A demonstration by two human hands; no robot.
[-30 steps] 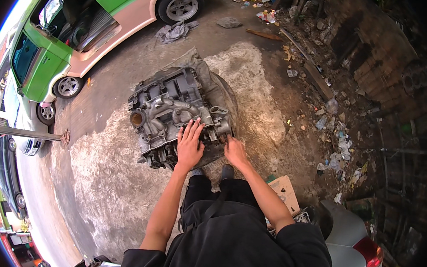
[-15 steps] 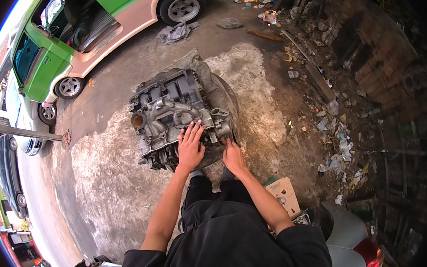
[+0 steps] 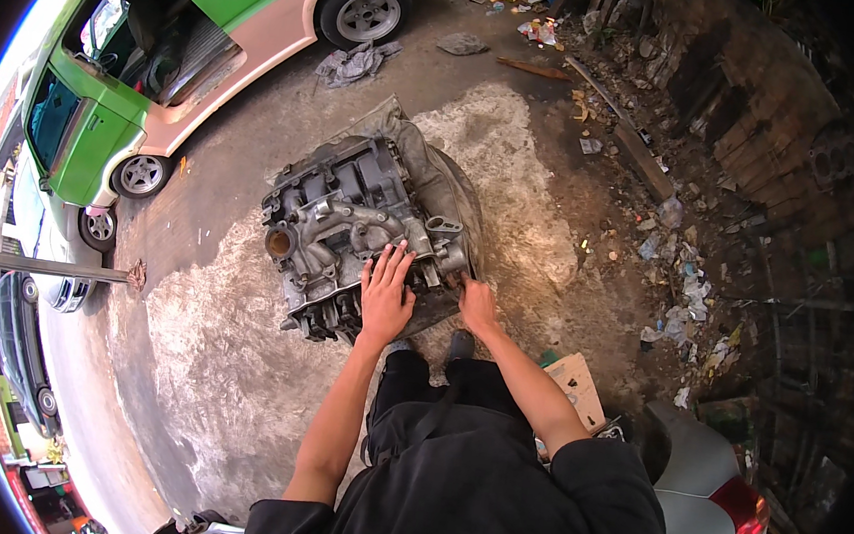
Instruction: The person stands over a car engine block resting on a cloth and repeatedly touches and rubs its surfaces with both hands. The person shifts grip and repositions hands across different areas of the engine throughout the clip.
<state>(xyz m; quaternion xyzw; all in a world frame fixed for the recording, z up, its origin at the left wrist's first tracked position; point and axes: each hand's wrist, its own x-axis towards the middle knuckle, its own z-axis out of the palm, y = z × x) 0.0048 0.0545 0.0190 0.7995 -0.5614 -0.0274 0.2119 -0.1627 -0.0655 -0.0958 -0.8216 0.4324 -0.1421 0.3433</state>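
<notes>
Engine block (image 3: pixel 360 232) on concrete floor (image 3: pixel 198 370): left hand (image 3: pixel 385 299) flat, fingers spread; right hand (image 3: pixel 475 305) grips its edge; green car (image 3: pixel 152 65) beyond.

Soft daylight, sharp centre, bent dark edges

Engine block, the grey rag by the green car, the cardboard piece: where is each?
engine block (image 3: pixel 351 216), head view, on its grey metal top
grey rag (image 3: pixel 355 63), head view, on its crumpled middle
cardboard piece (image 3: pixel 578 384), head view, on its flat brown face

Grey, grimy engine block (image 3: pixel 360 232) sits on a tarp (image 3: pixel 454 184) on the concrete ground, manifold side up.
</notes>
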